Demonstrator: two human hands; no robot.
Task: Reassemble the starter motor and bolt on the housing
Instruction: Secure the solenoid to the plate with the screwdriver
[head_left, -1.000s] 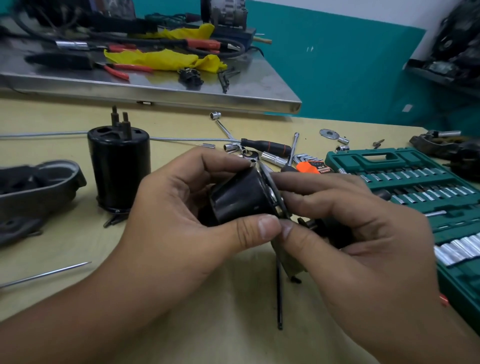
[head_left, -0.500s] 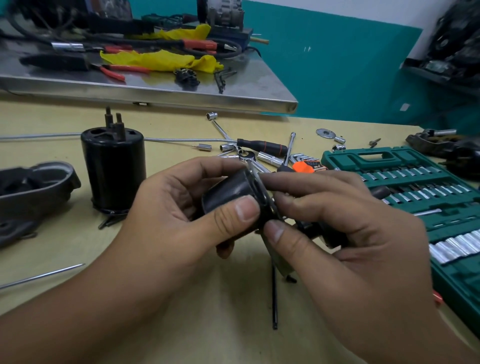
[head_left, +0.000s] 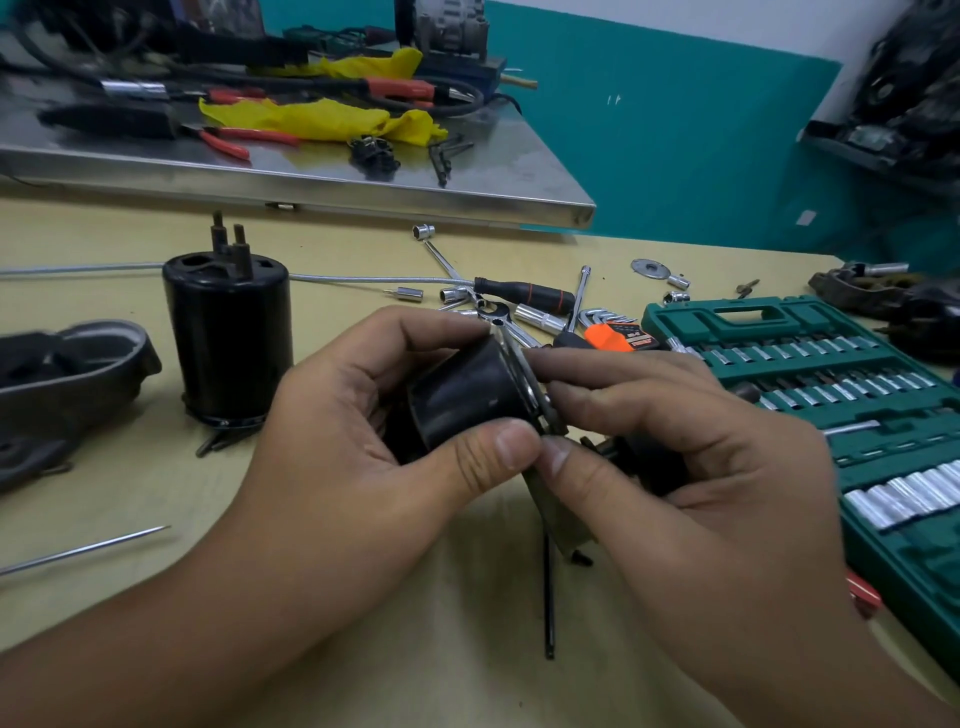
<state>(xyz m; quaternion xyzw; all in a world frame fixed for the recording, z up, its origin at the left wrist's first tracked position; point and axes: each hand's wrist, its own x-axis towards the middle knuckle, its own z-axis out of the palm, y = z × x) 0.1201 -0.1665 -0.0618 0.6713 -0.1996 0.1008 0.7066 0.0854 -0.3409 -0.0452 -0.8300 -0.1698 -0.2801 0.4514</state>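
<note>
My left hand (head_left: 343, 441) grips a short black cylindrical starter part (head_left: 462, 395) just above the table, thumb on its near side and fingers over the top. My right hand (head_left: 691, 467) pinches the thin metal plate (head_left: 524, 379) at the cylinder's right end, with more of the black assembly hidden in its palm. A tall black motor body (head_left: 228, 332) with two terminals on top stands upright at the left. A grey cast housing (head_left: 67, 374) lies at the far left edge.
An open green socket set (head_left: 841, 384) fills the right side. Loose sockets, a ratchet, a black-handled driver (head_left: 524, 293) and an orange hex key holder (head_left: 618, 335) lie behind my hands. Long thin rods lie on the yellow table (head_left: 130, 493). A steel tray (head_left: 311, 182) with tools sits behind.
Both hands have kept hold of the black part and plate. My left thumb has shifted along the cylinder's near edge until it meets my right thumb; the part turned slightly.
</note>
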